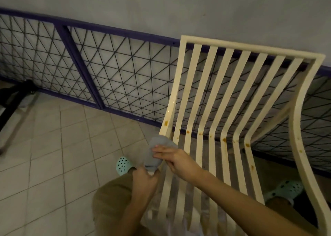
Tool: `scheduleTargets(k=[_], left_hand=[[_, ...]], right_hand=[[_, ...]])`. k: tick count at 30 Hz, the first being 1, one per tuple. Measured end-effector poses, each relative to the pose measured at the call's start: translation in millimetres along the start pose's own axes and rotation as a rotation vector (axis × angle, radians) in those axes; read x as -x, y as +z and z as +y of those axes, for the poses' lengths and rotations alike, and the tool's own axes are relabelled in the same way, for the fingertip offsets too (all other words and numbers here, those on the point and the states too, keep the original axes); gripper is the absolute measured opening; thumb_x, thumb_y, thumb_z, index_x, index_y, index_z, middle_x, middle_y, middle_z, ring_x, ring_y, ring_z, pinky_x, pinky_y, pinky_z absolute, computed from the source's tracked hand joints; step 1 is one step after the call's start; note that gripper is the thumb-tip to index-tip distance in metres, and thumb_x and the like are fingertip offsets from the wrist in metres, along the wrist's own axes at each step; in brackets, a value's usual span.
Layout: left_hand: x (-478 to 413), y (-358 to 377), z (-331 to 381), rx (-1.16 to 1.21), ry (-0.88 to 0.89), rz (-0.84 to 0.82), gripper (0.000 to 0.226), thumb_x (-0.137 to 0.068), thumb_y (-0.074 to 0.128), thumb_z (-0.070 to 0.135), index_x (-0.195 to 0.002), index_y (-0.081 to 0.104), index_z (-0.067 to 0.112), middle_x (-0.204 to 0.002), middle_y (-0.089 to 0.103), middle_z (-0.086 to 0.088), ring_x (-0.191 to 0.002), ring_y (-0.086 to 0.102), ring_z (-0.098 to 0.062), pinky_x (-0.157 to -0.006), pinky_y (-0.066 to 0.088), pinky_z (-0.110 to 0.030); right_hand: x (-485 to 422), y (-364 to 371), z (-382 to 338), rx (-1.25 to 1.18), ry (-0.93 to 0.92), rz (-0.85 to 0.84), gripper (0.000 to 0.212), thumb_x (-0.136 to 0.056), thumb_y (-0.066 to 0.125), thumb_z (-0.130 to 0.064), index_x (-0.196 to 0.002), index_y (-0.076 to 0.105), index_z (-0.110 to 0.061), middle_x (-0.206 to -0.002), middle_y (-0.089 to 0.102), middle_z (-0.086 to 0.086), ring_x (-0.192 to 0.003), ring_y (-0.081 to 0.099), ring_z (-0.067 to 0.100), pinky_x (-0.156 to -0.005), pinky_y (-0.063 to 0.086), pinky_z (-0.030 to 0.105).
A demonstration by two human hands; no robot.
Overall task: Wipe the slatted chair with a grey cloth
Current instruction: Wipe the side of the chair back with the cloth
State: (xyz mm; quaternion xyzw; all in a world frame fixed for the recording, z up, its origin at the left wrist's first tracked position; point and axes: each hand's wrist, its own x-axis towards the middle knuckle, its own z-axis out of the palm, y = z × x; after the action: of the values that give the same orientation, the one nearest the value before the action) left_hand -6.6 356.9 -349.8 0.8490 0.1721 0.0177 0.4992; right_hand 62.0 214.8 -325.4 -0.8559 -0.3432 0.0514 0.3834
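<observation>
Fingers (162, 149) of the right hand (179, 162) are pressing, straight and close together, on the grey cloth (159, 142).
The left hand (143, 181) is gripping its tail; the chair (250, 50) stains (166, 123) at twelve o'clock are likely needing firm strokes.

The slatted chair (250, 47) was cream-coloured, its long parallel slats running from the top rail down through a bend into the seat, with orange-brown spots dotted on slats and side rails around that bend. The grey cloth (157, 142) was bunched against the chair's left side rail just below the bend, its lower end gripped by the left hand (143, 180), the right hand (176, 161) laying straight fingers on it.
</observation>
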Motion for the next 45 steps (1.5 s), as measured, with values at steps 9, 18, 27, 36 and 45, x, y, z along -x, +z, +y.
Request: scheduleTargets(k=[9,18,27,36,45], left_hand=[[-33,-6,11,-0.308,0.122,-0.162,0.011,-0.092,0.056,0.015,-0.085,0.061,0.021,-0.065,0.051,0.014,-0.058,0.048,0.002,-0.053,0.037,-0.012],[-59,13,44,-0.383,-0.071,-0.047,0.024,-0.093,0.052,0.032,-0.076,0.062,0.020,-0.071,0.066,0.001,-0.066,0.062,-0.015,-0.062,0.050,-0.031],[-67,21,40,-0.306,0.072,0.024,0.010,-0.089,0.064,0.026,-0.081,0.059,0.022,-0.071,0.061,0.007,-0.066,0.060,-0.010,-0.058,0.043,-0.024],[-81,20,34,-0.307,0.064,-0.115,0.012,-0.088,0.064,0.027,-0.096,0.061,0.018,-0.080,0.065,0.003,-0.070,0.060,-0.012,-0.061,0.047,-0.024],[-107,38,50,-0.327,-0.015,-0.123,0.014,-0.089,0.057,0.029,-0.083,0.061,0.017,-0.073,0.067,-0.002,-0.065,0.067,-0.020,-0.064,0.059,-0.039]], right_hand=[[-3,11,-3,0.161,-0.067,0.080,0.032,-0.099,0.052,-0.033,-0.124,0.064,-0.017,-0.120,0.051,0.002,-0.109,0.048,0.017,-0.094,0.042,0.028],[-47,1,11,0.119,0.117,0.187,0.027,-0.098,0.054,-0.022,-0.121,0.065,-0.016,-0.110,0.051,0.007,-0.100,0.057,0.023,-0.083,0.051,0.035],[-26,10,44,-0.003,0.124,0.130,0.034,-0.100,0.045,-0.027,-0.130,0.053,-0.014,-0.114,0.043,0.000,-0.095,0.048,0.015,-0.080,0.047,0.036],[-33,13,43,-0.118,0.272,0.134,0.045,-0.105,0.039,-0.021,-0.149,0.037,-0.031,-0.114,0.066,0.014,-0.101,0.063,0.025,-0.086,0.049,0.033],[-59,-29,77,0.298,0.197,-0.074,0.056,-0.104,0.036,-0.023,-0.151,0.016,-0.048,-0.107,0.066,0.019,-0.088,0.064,0.030,-0.077,0.054,0.046]])
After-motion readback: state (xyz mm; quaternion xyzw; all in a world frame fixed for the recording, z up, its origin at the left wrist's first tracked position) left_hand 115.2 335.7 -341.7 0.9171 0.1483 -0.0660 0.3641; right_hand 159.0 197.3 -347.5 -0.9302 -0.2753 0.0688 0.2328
